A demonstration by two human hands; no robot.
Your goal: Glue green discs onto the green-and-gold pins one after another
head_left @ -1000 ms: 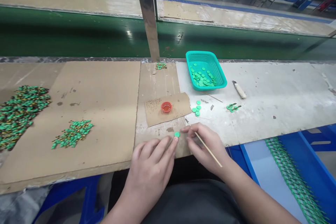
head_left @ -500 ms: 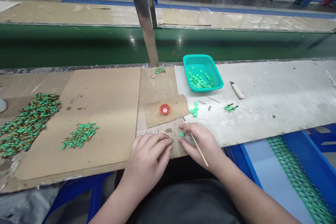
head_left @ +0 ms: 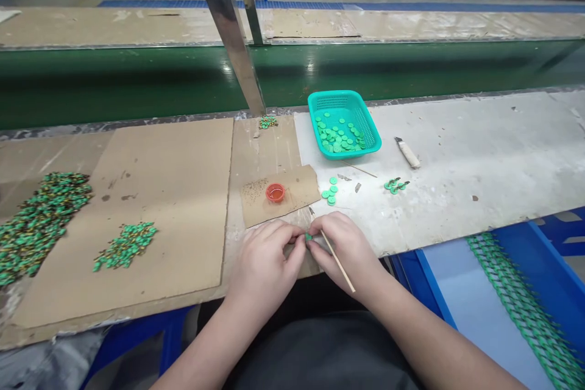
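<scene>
Okay, small green disc [head_left: 309, 237] sits between the fingertips of both hands, low over the front edge of the worktable, mostly covered by fingers. Right hand [head_left: 345, 247]: fingers closed on a thin wooden stick [head_left: 338, 262], dark tip pointing away from the body; thumb and forefinger tips are at the disc. Left hand [head_left: 269, 253]: fingers curled, thumb and forefinger tips close together at the disc; can't tell if they're clamped on it. Just beyond, red cup [head_left: 275, 200] with liquid on a cardboard scrap [head_left: 301, 186]. Loose green discs [head_left: 331, 194] lie right of the scrap, teal basket [head_left: 345, 156] of discs behind them. Left side: small pile of green-and-gold pieces [head_left: 125, 245] on cardboard.
</scene>
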